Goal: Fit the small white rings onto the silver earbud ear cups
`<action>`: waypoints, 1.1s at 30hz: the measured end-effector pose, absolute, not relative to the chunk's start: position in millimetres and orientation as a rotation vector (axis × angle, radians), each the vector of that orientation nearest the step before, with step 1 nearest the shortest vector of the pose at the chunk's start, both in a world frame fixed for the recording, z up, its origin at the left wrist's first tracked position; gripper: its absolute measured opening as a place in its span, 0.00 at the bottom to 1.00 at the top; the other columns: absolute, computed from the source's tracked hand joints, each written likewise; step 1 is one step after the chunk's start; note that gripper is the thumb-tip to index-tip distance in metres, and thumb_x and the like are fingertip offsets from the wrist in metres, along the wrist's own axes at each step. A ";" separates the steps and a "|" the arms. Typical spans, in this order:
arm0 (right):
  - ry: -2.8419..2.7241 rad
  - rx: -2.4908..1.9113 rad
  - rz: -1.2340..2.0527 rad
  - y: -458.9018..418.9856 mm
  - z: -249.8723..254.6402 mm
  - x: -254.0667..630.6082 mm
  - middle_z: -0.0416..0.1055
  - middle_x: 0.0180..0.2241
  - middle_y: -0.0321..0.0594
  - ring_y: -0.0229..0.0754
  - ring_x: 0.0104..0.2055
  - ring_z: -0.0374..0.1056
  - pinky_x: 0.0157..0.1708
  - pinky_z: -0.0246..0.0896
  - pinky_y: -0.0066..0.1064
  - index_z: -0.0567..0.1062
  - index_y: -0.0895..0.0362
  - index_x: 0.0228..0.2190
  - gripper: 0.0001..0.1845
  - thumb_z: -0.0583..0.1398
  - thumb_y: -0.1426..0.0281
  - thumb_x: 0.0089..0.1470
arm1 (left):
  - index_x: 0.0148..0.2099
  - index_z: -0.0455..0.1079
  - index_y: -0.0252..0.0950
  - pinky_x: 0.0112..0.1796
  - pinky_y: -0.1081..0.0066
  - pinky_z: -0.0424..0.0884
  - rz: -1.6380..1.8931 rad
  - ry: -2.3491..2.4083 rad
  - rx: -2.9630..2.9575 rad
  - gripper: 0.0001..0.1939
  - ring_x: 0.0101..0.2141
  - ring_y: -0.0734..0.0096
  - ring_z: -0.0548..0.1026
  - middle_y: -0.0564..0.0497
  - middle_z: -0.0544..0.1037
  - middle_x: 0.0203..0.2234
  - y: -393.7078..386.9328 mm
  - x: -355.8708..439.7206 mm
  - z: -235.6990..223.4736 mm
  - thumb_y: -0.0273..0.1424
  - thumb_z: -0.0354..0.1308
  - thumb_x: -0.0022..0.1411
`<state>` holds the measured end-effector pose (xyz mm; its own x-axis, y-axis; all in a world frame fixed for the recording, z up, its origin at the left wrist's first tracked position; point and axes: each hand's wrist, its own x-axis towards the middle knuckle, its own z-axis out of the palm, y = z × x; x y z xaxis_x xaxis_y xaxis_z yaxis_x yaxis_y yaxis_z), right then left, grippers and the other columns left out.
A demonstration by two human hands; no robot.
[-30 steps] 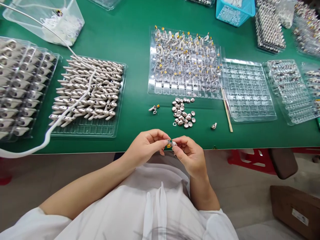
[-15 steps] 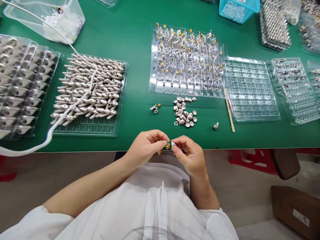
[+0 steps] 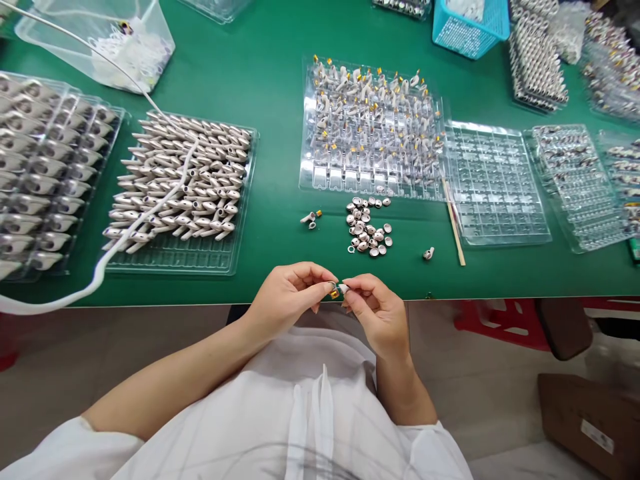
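My left hand (image 3: 295,293) pinches a small earbud part with a gold-coloured flex piece (image 3: 335,293) at the table's front edge. Facing it, my right hand (image 3: 380,310) closes thumb and fingers on a white earbud shell (image 3: 343,288). The two parts meet or nearly meet between my fingertips; whether they are joined I cannot tell. Just beyond my hands lies a loose pile of earbud caps (image 3: 369,230). A separate earbud piece with a gold tip (image 3: 311,217) is left of the pile, and a single earbud shell (image 3: 429,253) is to its right.
A clear tray of earbud parts with gold flexes (image 3: 373,127) stands beyond the pile. Right of it are a wooden stick (image 3: 454,223) and another clear tray (image 3: 500,183). Filled trays (image 3: 180,187) and a white cable (image 3: 150,217) occupy the left; a blue basket (image 3: 470,30) stands behind.
Between my fingertips the white shell and the gold-flex part have tilted slightly. Both hands stay pinched at nearly the same place; the whole view shifts a little.
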<state>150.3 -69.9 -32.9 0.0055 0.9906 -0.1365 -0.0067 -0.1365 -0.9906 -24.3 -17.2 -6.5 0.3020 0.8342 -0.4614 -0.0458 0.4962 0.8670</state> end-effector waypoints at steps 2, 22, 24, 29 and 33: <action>-1.107 -1.308 1.283 -70.3 -33.8 149.2 0.73 0.36 0.35 0.34 0.32 0.72 0.31 0.70 0.25 0.79 0.49 0.40 0.07 0.63 0.70 0.59 | 0.33 0.78 0.32 0.23 0.80 0.69 0.711 1.099 0.877 0.06 0.20 0.80 0.71 0.54 0.79 0.24 -17.9 -24.7 -5.8 0.29 0.66 0.52; -0.738 -1.109 1.562 -69.3 -37.7 150.3 0.76 0.27 0.34 0.33 0.23 0.70 0.23 0.68 0.23 0.76 0.55 0.34 0.07 0.67 0.67 0.54 | 0.40 0.78 0.36 0.34 0.74 0.74 0.590 0.898 0.876 0.09 0.30 0.72 0.77 0.50 0.82 0.29 -11.8 -30.9 -9.6 0.34 0.67 0.58; -0.737 -1.099 1.589 -69.1 -38.2 151.3 0.75 0.27 0.33 0.32 0.23 0.70 0.23 0.67 0.23 0.74 0.55 0.33 0.09 0.68 0.66 0.53 | 0.43 0.78 0.36 0.36 0.72 0.75 0.540 0.788 0.862 0.11 0.32 0.69 0.79 0.49 0.82 0.31 -11.8 -28.3 -11.7 0.33 0.67 0.58; -0.731 -1.056 1.713 -67.6 -38.8 153.6 0.74 0.28 0.33 0.32 0.23 0.69 0.20 0.65 0.22 0.69 0.55 0.31 0.16 0.70 0.63 0.50 | 0.47 0.77 0.36 0.39 0.64 0.76 0.472 0.679 0.846 0.15 0.34 0.64 0.79 0.48 0.82 0.32 -12.8 -27.8 -11.9 0.31 0.67 0.57; -0.778 -1.047 1.714 -66.1 -35.5 153.7 0.73 0.27 0.32 0.32 0.22 0.66 0.20 0.64 0.22 0.69 0.55 0.31 0.16 0.69 0.62 0.49 | 0.42 0.79 0.35 0.37 0.66 0.77 0.447 0.695 0.823 0.11 0.32 0.66 0.79 0.48 0.81 0.30 -11.4 -29.3 -7.6 0.31 0.68 0.55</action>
<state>153.7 -66.1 -35.5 -0.1847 0.9364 -0.2983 -0.3921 -0.3485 -0.8513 -29.3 -11.4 -7.6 0.6957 0.6074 -0.3834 -0.0974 0.6086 0.7875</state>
